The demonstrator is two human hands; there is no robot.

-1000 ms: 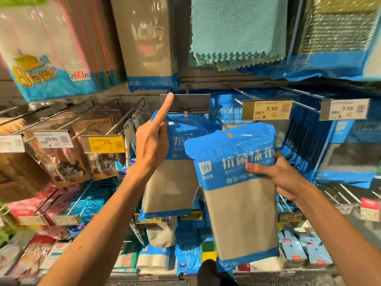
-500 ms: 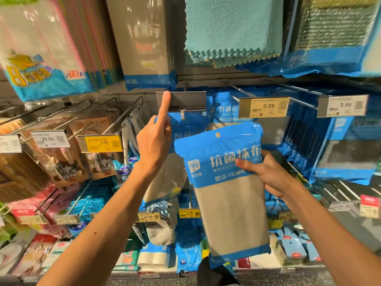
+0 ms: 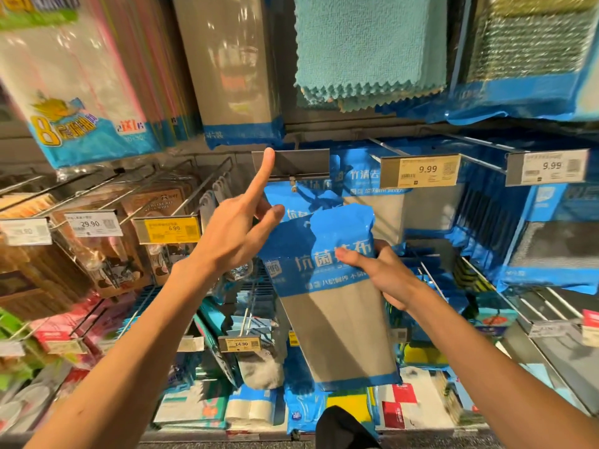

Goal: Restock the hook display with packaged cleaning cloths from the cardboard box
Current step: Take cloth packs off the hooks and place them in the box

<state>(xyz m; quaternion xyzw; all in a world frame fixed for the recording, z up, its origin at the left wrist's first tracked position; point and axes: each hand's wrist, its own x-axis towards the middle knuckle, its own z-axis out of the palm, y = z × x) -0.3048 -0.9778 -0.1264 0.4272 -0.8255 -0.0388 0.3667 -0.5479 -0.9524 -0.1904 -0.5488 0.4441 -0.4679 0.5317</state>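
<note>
My right hand (image 3: 385, 277) grips a blue-topped pack of grey cleaning cloth (image 3: 337, 322) by its right edge, thumb across the front. The pack's top is bent over just below the hook tip (image 3: 293, 188). My left hand (image 3: 236, 231) reaches up with its index finger straight, the fingertip pressing on the blank metal tag plate (image 3: 291, 163) over that hook; the thumb lies near the pack's upper left corner. Another pack of the same kind (image 3: 304, 197) hangs on the hook behind. The cardboard box is out of view.
Neighbouring hooks to the right carry blue packs behind 9.99 price tags (image 3: 419, 171). Hooks on the left hold brown packets with a yellow 6.99 tag (image 3: 167, 229). Large cloth packs (image 3: 233, 76) hang above. A lower hook bears a 14.90 tag (image 3: 239, 344).
My right hand has carried the pack up and to the left, towards the hook, and its top has folded over. My left index finger has stayed on the tag plate.
</note>
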